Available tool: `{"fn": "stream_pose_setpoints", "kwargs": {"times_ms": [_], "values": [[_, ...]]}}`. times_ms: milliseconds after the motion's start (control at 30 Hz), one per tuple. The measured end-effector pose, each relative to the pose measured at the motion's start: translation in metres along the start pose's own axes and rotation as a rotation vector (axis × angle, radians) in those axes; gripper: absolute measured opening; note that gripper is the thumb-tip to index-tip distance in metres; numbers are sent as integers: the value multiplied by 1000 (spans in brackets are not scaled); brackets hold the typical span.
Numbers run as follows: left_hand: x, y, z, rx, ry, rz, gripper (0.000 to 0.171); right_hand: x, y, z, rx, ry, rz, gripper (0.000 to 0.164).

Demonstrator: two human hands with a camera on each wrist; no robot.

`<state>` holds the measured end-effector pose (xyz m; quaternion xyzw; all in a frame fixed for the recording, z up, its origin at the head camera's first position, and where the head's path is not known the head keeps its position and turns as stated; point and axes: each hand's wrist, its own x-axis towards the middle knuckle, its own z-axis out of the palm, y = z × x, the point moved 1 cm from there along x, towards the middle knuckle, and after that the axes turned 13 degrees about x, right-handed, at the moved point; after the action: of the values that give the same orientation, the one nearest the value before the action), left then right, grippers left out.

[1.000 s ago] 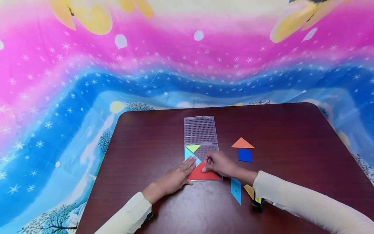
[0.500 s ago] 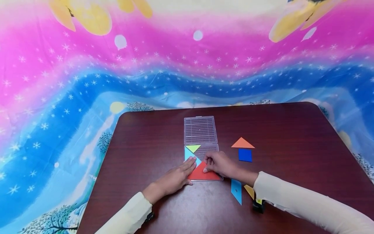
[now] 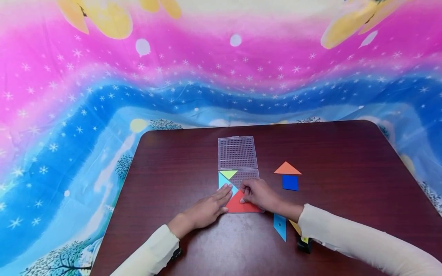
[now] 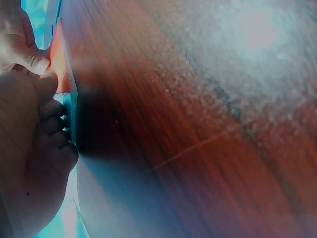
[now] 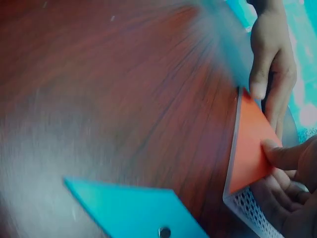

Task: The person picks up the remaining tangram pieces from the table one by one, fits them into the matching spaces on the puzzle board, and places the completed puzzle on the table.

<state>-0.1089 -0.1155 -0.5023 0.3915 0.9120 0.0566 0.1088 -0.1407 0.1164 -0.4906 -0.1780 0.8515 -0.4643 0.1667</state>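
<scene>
An opened clear plastic case lies on the table, its near half holding tangram pieces. A red triangle fills the front of that half, beside a light blue triangle and a small lime triangle. My left hand rests flat over the left side, its straight fingers on the light blue piece and its thumb by the red corner. With my right hand I pinch the red triangle's upper right edge. In the right wrist view, the thumb presses on its face while the other fingers curl at the edge.
Right of the case lie an orange triangle and a blue square. Nearer are a light blue parallelogram with a dark dot and a yellow-orange piece, partly behind the right sleeve. A patterned cloth hangs behind the table.
My left thumb has moved up from the case's front edge to the red triangle's left corner. The right hand keeps its place, and the pieces show no clear movement.
</scene>
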Motion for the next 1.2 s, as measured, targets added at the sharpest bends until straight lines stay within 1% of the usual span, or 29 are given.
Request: {"fn": "stream_pose_setpoints", "kwargs": {"times_ms": [100, 267, 500, 600, 700, 967, 1200], "values": [[-1, 1, 0, 22, 5, 0, 55, -2, -1, 2, 4, 38, 4, 22], [1, 2, 0, 43, 1, 3, 54, -4, -3, 6, -22, 121, -3, 21], [1, 1, 2, 91, -12, 10, 58, -8, -10, 11, -103, 194, 47, 20], [1, 2, 2, 112, -18, 12, 63, -8, -11, 13, -124, 201, 47, 21], [0, 3, 3, 141, -14, 16, 64, -8, -12, 14, -132, 192, 54, 20], [1, 5, 6, 163, 8, 19, 64, -5, -12, 14, -184, 158, 27, 16], [1, 6, 5, 162, 4, 12, 64, -4, -12, 14, -210, 145, 32, 16]]}}
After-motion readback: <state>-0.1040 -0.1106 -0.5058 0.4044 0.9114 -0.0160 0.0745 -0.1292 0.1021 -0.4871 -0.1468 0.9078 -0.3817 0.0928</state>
